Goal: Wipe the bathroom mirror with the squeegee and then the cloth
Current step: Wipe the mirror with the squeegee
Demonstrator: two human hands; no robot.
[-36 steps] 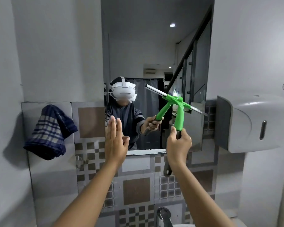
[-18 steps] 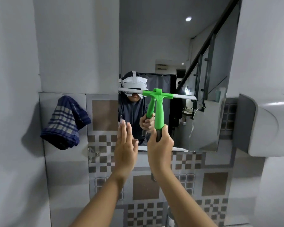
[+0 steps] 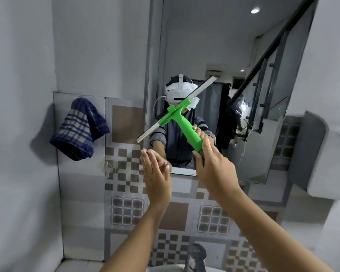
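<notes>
The mirror (image 3: pixel 243 55) fills the upper middle of the wall. My right hand (image 3: pixel 212 165) grips the handle of a green squeegee (image 3: pixel 182 125), whose grey blade runs diagonally from lower left to upper right across the mirror's left part. My left hand (image 3: pixel 157 173) is raised flat, fingers slightly apart, holding nothing, just below the mirror's lower left corner. A blue and grey checked cloth (image 3: pixel 80 128) hangs on the wall to the left of the mirror.
A grey paper dispenser (image 3: pixel 326 154) juts from the wall at the right. Patterned tiles (image 3: pixel 130 209) cover the wall below the mirror. A tap (image 3: pixel 197 256) and a white basin rim sit at the bottom edge.
The squeegee has tilted from level to a steep diagonal and moved towards the mirror's lower left. My left hand stays raised beside it. The camera has shifted.
</notes>
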